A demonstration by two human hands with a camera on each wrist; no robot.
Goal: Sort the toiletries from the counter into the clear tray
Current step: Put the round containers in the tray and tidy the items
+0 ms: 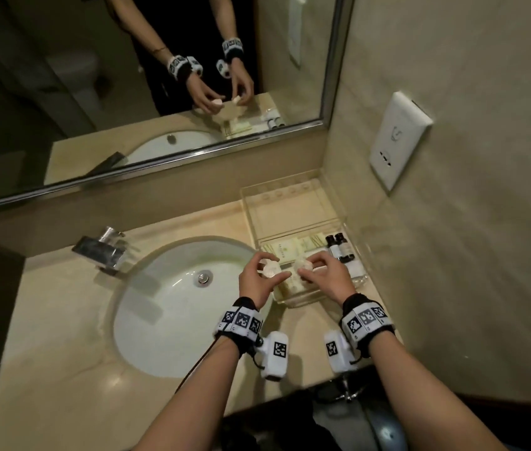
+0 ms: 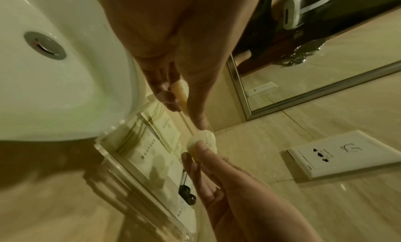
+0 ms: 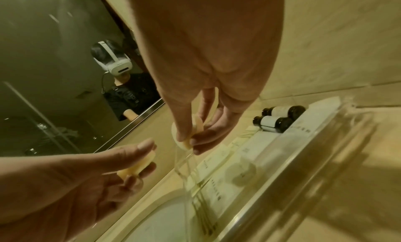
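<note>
The clear tray [image 1: 303, 302] stands on the counter right of the sink, its lid up. Several pale paper packets [image 1: 286, 249] and two dark small bottles [image 1: 339, 247] lie in it. My left hand [image 1: 273, 266] pinches a round wrapped soap [image 1: 268, 271] just above the tray's left side. My right hand [image 1: 307, 265] pinches a second round soap [image 1: 301, 264] beside it, over the tray's middle. The left wrist view shows the left soap [image 2: 181, 94] edge-on and the right soap [image 2: 202, 141] face-on. The right wrist view shows the right soap [image 3: 195, 130], the left soap [image 3: 139, 166] and the bottles [image 3: 275, 120].
The white sink [image 1: 173, 304] with a chrome faucet [image 1: 101, 252] fills the counter left of the tray. The tray's open lid [image 1: 290, 209] leans toward the back wall under the mirror [image 1: 160, 92]. A white wall socket [image 1: 397, 141] sits on the right wall.
</note>
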